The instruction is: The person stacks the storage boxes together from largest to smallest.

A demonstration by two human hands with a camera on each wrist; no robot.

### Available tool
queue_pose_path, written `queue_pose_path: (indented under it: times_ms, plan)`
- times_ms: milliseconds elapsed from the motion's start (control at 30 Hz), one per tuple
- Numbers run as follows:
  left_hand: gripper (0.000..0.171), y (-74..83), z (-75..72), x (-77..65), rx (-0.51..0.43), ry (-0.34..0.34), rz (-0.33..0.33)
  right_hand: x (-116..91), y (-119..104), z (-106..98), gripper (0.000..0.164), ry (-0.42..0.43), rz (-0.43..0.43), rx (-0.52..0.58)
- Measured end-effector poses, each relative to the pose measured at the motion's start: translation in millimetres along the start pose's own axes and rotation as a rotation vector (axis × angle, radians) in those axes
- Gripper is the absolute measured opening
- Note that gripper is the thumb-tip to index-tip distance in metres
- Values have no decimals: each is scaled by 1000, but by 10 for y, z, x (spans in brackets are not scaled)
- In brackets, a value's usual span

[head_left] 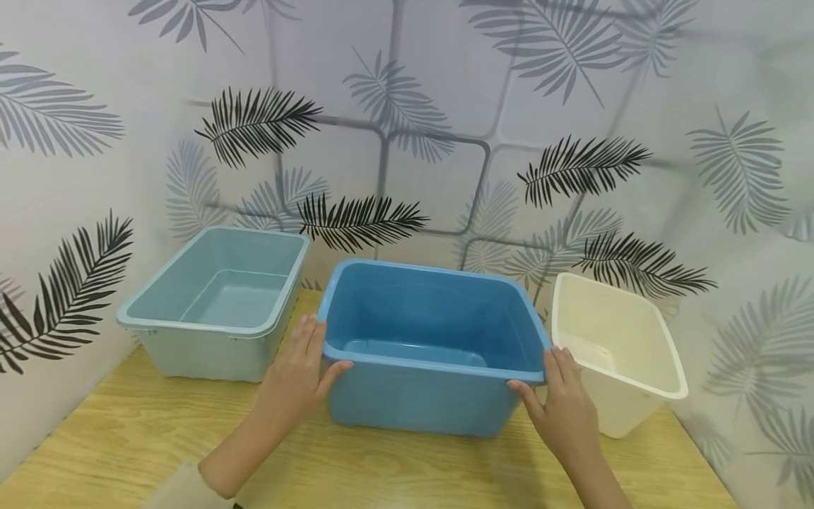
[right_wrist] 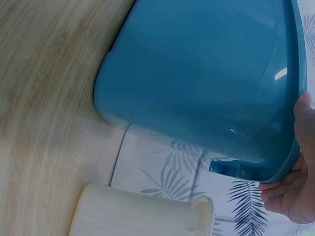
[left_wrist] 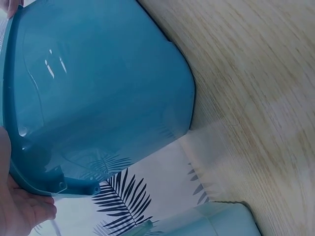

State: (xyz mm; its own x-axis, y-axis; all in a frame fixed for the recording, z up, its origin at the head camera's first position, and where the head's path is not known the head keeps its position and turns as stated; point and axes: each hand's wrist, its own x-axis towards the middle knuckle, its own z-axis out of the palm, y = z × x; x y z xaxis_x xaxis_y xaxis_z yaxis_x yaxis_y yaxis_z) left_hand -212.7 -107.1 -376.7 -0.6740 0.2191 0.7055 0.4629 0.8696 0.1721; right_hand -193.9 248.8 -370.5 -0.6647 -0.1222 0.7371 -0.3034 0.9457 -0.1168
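A blue plastic tub (head_left: 422, 392) stands upright on the wooden table, its inside bare. My left hand (head_left: 299, 367) grips the rim at its front left corner, thumb on the front and fingers along the side. At the front right corner my right hand (head_left: 562, 403) holds the rim in the same way. In the left wrist view, the fingers of the left hand (left_wrist: 24, 206) curl under the tub's rim (left_wrist: 12, 88). The right wrist view has the right hand (right_wrist: 295, 191) around the rim beside a notched bracket (right_wrist: 229, 168).
A pale teal tub (head_left: 203, 353) stands to the left, and a cream tub (head_left: 629, 403) stands close by on the right. The wood-grain table (head_left: 381, 474) runs back to a wall covering (head_left: 439, 92) printed with grey and black leaves.
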Motion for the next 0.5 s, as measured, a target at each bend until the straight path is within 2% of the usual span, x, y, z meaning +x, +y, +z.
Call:
queue_pose_path:
  times_ms: [300,500]
  plan:
    - [89,15,-18,-35,7,25,16,-22,-12,-30,84,25,-21,12]
    - [81,15,-60,-44,-2,-17,-10,-31,7,-33,81,21,-27,14]
